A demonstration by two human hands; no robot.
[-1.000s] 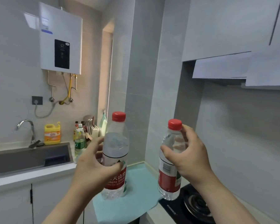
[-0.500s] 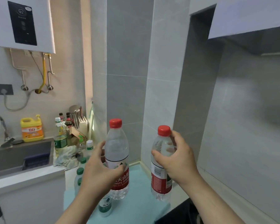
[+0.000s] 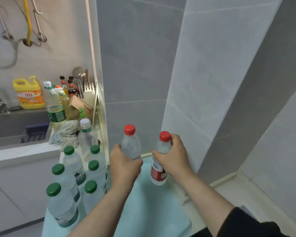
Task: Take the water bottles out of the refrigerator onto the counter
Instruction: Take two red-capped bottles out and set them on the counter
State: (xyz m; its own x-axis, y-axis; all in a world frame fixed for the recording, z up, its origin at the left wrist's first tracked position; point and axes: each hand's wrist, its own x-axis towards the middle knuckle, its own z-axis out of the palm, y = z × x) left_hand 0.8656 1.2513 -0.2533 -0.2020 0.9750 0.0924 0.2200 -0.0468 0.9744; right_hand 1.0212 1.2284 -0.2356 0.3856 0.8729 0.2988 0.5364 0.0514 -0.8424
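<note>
Clear plastic marks both task bottles: two red-capped water bottles stand upright over the pale turquoise counter mat, caps up, long axes vertical. The left red-capped clear plastic bottle is grasped around its middle by the left hand, fingers wrapped over its label. The right red-capped clear plastic bottle with a red label is grasped at its shoulder by the right hand, fingers curled round it just below the cap. Its base is at the mat's far edge, near the grey tiled wall; whether either base touches the mat I cannot tell.

Left of the mat's middle stand six green-capped clear plastic bottles in a tight cluster, all upright, and one white-capped clear bottle behind them. Further left of the mat sit a crumpled grey cloth, a yellow detergent jug, and a grey sink.
</note>
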